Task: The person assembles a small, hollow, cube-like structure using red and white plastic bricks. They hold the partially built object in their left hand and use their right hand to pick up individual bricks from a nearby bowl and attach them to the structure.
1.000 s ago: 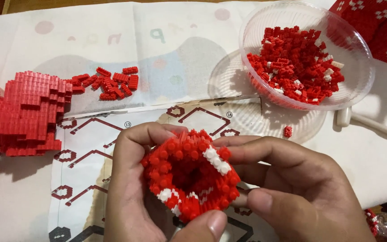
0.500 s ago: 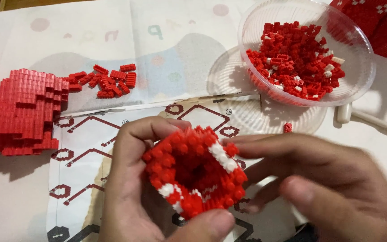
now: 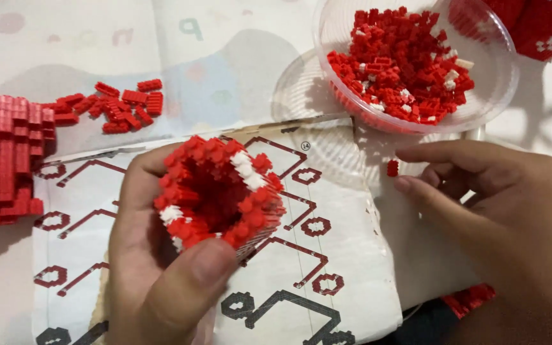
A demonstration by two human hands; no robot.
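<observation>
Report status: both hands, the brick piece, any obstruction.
Left hand grips hollow brick ring. Right hand empty, fingertips beside loose red brick. Nothing between them.

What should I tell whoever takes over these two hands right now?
Left hand grips the hollow red-and-white brick ring above the printed instruction sheet.
Right hand is empty, fingertips beside one loose red brick.
Clear plastic bowl of red bricks sits top right; small loose brick pile and large red brick block left.
Done: ring partly built. Left: the loose brick is not yet picked up.
</observation>
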